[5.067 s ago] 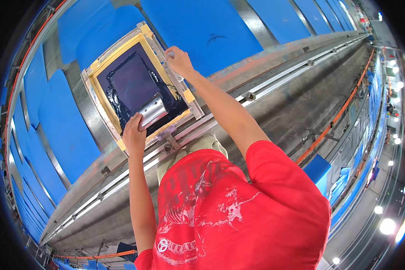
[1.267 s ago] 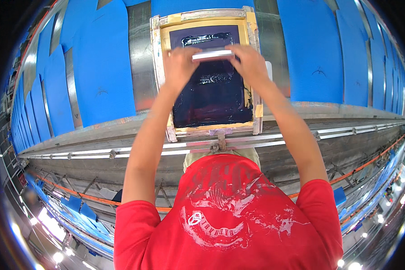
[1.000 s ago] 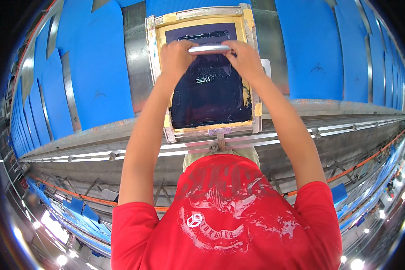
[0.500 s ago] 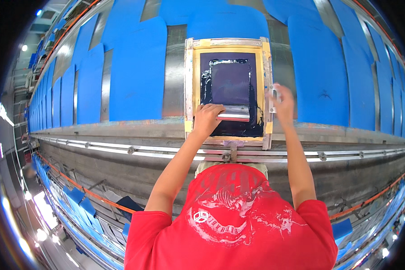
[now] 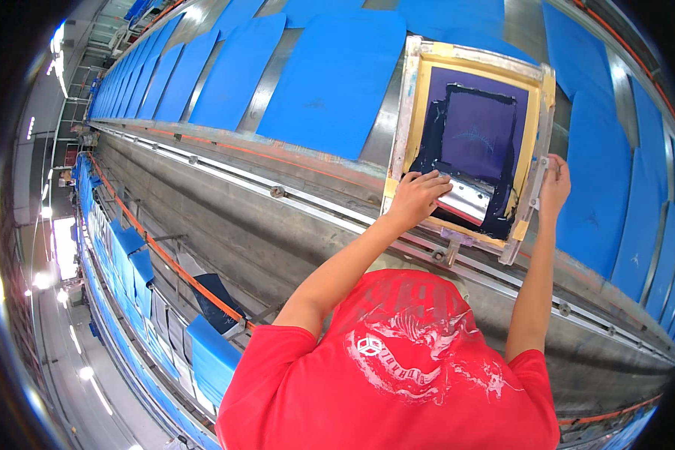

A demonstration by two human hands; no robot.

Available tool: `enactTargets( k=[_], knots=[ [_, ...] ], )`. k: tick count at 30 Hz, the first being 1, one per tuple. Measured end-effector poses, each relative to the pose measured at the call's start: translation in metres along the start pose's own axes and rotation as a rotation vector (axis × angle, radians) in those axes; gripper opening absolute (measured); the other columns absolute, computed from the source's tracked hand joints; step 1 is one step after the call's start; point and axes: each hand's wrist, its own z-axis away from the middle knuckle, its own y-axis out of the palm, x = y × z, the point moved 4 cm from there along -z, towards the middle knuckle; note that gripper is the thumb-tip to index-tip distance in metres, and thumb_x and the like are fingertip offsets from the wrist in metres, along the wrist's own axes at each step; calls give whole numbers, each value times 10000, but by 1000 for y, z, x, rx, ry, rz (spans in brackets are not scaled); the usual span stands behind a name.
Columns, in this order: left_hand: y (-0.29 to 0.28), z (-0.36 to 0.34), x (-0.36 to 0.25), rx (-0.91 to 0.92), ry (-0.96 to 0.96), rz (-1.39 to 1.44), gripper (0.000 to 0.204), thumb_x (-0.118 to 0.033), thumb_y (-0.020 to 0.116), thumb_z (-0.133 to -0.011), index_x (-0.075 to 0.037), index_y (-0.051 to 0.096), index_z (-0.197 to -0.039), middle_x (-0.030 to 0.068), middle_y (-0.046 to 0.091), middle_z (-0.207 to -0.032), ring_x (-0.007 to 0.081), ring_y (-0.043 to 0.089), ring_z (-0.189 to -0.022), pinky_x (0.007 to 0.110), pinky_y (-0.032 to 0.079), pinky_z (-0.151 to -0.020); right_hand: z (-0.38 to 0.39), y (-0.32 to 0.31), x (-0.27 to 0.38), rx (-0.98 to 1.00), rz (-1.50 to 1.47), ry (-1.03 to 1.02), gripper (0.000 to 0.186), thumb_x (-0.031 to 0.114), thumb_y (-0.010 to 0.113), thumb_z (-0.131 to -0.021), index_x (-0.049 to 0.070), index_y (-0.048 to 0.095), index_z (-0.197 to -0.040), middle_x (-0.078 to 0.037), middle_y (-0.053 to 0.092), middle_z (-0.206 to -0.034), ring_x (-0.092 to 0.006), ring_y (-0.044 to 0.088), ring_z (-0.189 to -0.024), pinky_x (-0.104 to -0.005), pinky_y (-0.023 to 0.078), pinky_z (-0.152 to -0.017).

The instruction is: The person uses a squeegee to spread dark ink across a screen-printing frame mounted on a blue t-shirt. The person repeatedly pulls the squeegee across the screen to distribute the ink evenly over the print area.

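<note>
1. Since one second ago, when both hands held the squeegee (image 5: pixel 465 201) at the screen frame's far end, it has come to the near end and the right hand (image 5: pixel 555 186) has left it.
2. Silvery with a red lower edge, the squeegee lies across the purple mesh (image 5: pixel 476 135), just inside the near edge of the screen frame (image 5: pixel 407 112); dark ink (image 5: pixel 499 225) borders it.
3. Left hand (image 5: pixel 421 196): fingers close together over the squeegee's left end; thumb hidden, so I cannot tell whether it pinches.
4. Right fingers curl round a pale handle (image 5: pixel 538 180) on the frame's right edge.
5. Blue sheets (image 5: pixel 330 82) cover much of the long metal table (image 5: pixel 385 124); a silver rail (image 5: pixel 232 173) follows its near edge.
6. Beyond, at left, run an orange bar (image 5: pixel 210 298), another row of blue sheets and bright lights (image 5: pixel 42 280).
</note>
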Motion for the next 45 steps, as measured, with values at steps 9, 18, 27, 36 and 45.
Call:
enactTargets(
  k=[9,18,27,36,45],
  knots=[
    [-113,41,143,82,-49,52,499,-95,740,-772,-161,701,-1265,7,675,-1348,231,618,-1272,401,469,-971,46,163,117,59,-43,-6,230,268,571,-1054,94,704,-1121,10,480,-641,-81,424,-578,-301,345,-535],
    [-192,98,309,157,-7,-28,393,-102,753,-754,-135,746,-1145,41,728,-1232,250,675,-1165,403,527,-877,128,338,129,19,-16,77,247,289,577,-1053,91,711,-1116,7,468,-608,-88,424,-561,-316,348,-538],
    [-213,104,340,158,-51,-25,385,-99,754,-726,-153,765,-1107,29,748,-1185,247,697,-1103,410,540,-889,147,371,134,-49,24,38,245,273,591,-1036,70,711,-1104,-110,654,-791,-209,603,-699,-368,472,-678],
    [-227,136,325,131,8,-13,477,-102,809,-683,-174,755,-1152,-13,732,-1248,229,683,-1137,392,507,-897,133,380,115,-84,108,-11,249,291,595,-1022,94,721,-1107,-164,691,-836,-270,640,-710,-390,489,-705],
    [-193,130,338,155,89,-140,523,-73,801,-682,-192,723,-1185,-29,709,-1293,203,653,-1189,382,462,-867,134,362,130,88,266,173,272,334,565,-1028,148,725,-1144,-189,736,-938,-432,691,-926,-492,521,-860]
  ],
)
